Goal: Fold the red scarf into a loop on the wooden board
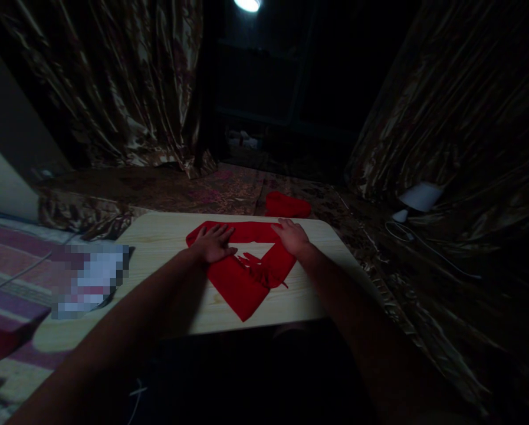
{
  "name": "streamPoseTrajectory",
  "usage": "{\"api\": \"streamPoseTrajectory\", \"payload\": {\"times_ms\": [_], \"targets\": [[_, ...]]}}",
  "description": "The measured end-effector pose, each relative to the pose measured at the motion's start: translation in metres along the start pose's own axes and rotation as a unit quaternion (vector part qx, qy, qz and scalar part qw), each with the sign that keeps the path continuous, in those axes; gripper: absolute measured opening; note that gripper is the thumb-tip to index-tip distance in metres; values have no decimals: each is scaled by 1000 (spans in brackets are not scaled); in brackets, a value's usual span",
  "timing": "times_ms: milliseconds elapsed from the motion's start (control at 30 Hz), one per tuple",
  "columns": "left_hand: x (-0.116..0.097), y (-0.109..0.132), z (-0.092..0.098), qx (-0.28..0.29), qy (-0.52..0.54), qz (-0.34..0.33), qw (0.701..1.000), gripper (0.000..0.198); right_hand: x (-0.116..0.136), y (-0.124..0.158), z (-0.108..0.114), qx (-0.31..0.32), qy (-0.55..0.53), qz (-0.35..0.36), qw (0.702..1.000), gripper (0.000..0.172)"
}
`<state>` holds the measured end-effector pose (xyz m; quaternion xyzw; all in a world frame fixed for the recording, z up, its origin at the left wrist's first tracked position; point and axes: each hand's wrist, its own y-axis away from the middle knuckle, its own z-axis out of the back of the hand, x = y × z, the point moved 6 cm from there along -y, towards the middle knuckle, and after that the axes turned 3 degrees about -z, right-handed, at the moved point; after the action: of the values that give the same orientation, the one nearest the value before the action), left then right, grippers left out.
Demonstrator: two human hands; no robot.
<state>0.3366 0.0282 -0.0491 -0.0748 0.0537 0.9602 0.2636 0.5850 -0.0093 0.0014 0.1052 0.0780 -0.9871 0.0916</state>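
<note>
A red fringed scarf lies flat on the pale wooden table, folded round into a rough triangle with bare wood in its middle. Its fringed end rests over the lower part near the centre. My left hand presses on the scarf's upper left corner, fingers spread. On the upper right corner lies my right hand, palm down with the fingers stretched out. Neither hand grips the cloth. Both forearms reach in from the bottom of the view.
Beyond the table's far edge is another red cloth item. A small white lamp with a cord stands at the right. A blurred-out item lies at the table's left edge, beside striped bedding. Patterned curtains hang behind.
</note>
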Motion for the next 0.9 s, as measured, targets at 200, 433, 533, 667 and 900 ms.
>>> {"api": "streamPoseTrajectory", "payload": {"times_ms": [200, 433, 533, 667, 900], "targets": [[-3, 3, 2, -25, 9, -12, 1000, 90, -8, -19, 3, -2, -52, -80, 995, 36], [-1, 5, 28, -182, -33, 78, 980, 92, -64, -19, -10, -158, -348, -280, 881, 42], [2, -3, 30, -120, -7, 110, 987, 95, -77, -17, -35, -163, -468, -312, 811, 51], [-2, -12, 34, -59, -16, 105, 993, 82, -87, -8, -57, -99, -451, -356, 812, 54], [6, -32, 34, -21, 60, 115, 991, 102, -80, 14, -34, -80, -239, -240, 937, 57]]}}
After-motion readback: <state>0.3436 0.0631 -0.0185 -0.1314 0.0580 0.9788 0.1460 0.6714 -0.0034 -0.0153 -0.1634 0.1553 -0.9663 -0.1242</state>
